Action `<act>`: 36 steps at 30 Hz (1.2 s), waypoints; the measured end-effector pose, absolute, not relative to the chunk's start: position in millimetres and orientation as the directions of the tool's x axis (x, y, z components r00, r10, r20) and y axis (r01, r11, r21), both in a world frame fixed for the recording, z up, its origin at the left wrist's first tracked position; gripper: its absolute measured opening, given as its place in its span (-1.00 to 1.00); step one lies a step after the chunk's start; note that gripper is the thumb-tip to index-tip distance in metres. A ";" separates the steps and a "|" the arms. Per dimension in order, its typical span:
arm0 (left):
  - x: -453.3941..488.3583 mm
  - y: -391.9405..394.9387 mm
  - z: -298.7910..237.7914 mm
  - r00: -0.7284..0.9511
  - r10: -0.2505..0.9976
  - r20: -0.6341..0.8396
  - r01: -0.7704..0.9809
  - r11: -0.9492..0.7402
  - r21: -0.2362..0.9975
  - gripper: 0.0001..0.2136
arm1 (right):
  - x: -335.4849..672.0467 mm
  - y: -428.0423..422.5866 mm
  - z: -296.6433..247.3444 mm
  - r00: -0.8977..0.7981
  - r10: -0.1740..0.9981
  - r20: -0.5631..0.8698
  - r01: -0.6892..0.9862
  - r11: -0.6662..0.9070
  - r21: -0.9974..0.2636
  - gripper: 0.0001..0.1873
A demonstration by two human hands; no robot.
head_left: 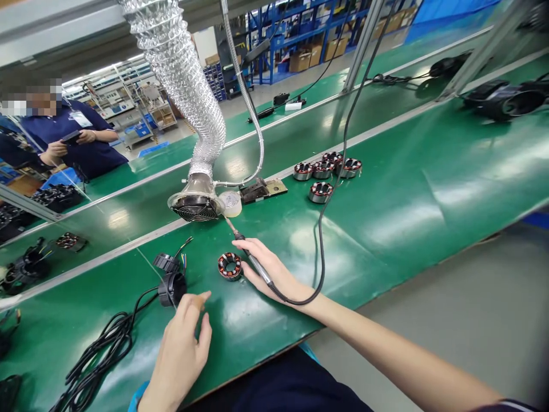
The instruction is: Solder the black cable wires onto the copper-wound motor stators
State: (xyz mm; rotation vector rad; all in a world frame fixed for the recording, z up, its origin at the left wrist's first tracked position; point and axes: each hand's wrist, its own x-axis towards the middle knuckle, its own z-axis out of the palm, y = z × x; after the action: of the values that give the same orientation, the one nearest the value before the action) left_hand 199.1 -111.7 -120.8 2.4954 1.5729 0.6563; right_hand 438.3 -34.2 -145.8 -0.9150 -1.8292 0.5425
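My right hand (268,269) holds a soldering iron (257,266) like a pen. The iron's tip is beside a small round pale pot (231,203) next to the fume extractor hood (195,200). Just left of the right fingertips lies a stator ring (230,266) with copper windings, flat on the green bench. My left hand (184,337) has curled fingers, with a thin solder wire (150,264) running down into them from the upper left. Near its fingertips are a black round housing (172,289) and a black cap (166,262) with coloured wires.
Several stators (321,193) stand near the back rail, right of a metal fixture (262,190). A coiled black cable (105,349) lies at left. The iron's cord (321,252) hangs across the bench. A person (72,137) stands beyond the rail, holding a dark device.
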 end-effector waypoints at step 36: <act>213.3 -70.5 -134.9 0.185 0.983 0.016 0.867 -0.171 0.468 -0.80 | 429.3 -8.7 -131.7 -0.646 0.589 0.485 0.044 0.663 -0.748 -0.24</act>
State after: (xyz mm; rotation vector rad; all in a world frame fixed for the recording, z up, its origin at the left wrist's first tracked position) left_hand 213.3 -70.5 -134.9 2.1131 1.7454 0.4516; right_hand 429.3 -8.7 -131.7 -0.4871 -2.1275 0.9314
